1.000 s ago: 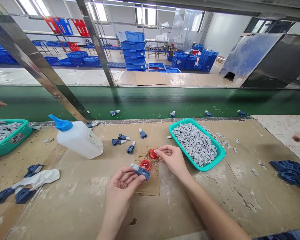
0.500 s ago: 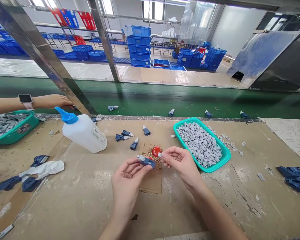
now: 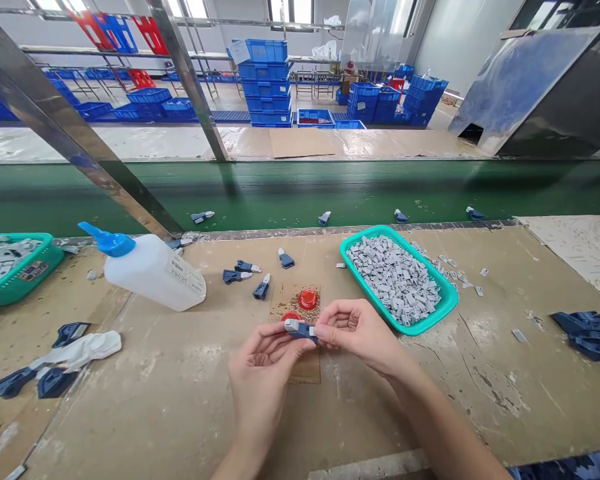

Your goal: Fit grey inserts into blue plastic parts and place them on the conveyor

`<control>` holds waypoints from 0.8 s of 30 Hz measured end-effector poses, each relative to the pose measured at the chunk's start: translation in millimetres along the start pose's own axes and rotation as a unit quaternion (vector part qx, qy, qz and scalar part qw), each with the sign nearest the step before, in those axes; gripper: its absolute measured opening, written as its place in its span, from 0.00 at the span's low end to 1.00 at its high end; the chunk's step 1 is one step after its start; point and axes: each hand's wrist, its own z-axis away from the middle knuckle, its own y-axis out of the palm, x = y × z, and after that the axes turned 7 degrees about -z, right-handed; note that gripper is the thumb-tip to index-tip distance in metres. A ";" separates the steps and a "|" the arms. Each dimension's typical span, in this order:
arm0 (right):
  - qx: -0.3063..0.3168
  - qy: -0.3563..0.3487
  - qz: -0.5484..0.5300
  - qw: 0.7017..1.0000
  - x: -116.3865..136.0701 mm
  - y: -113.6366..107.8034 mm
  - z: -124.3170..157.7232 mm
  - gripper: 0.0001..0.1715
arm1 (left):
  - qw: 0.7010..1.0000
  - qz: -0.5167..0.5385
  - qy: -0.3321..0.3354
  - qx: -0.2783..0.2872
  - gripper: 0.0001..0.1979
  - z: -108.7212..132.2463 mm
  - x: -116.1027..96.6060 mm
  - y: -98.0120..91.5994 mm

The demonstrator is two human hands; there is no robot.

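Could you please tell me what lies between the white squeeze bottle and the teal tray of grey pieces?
In the head view: navy plastic parts and a red cap on cardboard.

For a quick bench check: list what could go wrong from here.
The blue part, held between the left hand and right hand, sits just above the red caps; if it slips, it could land on them or the brown granules.

The bottle lies on its side, so it might roll or leak if bumped.

The teal tray is close to the right hand; a knock could spill its grey pieces.
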 end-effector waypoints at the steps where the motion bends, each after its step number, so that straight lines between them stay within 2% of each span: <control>1: 0.010 0.009 0.007 1.000 -0.7 -2.1 0.1 0.13 | 1.000 -0.009 0.006 0.005 0.13 0.8 0.6 0.3; 6: 0.057 0.038 0.015 0.998 -5.2 -9.7 1.0 0.16 | 0.994 -0.073 0.068 0.042 0.11 2.7 -0.2 -1.6; 10: 0.082 0.044 0.007 0.996 -2.9 -9.9 3.2 0.17 | 0.985 -0.120 0.109 0.054 0.11 -1.7 -9.9 -1.1; 13: 0.050 0.009 0.054 0.997 6.3 -11.8 6.5 0.17 | 0.980 -0.146 0.099 0.090 0.11 -12.9 -20.7 4.0; 15: 0.005 -0.032 0.109 0.993 14.5 -19.5 9.7 0.16 | 0.969 -0.170 0.087 0.154 0.12 -26.7 -27.9 9.7; 17: -0.085 -0.077 0.186 0.976 21.9 -35.2 13.5 0.15 | 0.944 -0.219 0.098 0.224 0.13 -47.5 -34.2 16.5; 19: -0.219 -0.112 0.291 0.924 25.7 -57.1 16.5 0.14 | 0.914 -0.287 0.141 0.251 0.14 -76.4 -38.7 23.8; 20: -0.286 -0.119 0.346 0.886 25.8 -68.6 17.0 0.13 | 0.894 -0.334 0.171 0.243 0.15 -93.7 -40.2 27.3; 21: -0.321 -0.117 0.397 0.852 24.9 -79.1 16.6 0.13 | 0.871 -0.388 0.202 0.223 0.16 -112.7 -41.3 30.6; 22: -0.331 -0.109 0.435 0.830 23.0 -87.9 15.2 0.12 | 0.837 -0.458 0.230 0.193 0.17 -132.9 -42.0 33.7; 23: -0.331 -0.098 0.463 0.817 20.6 -94.2 12.9 0.11 | 0.788 -0.541 0.245 0.164 0.18 -153.7 -42.2 36.6; 24: -0.324 -0.087 0.486 0.807 18.1 -97.8 9.9 0.10 | 0.760 -0.582 0.247 0.149 0.18 -174.5 -42.1 39.0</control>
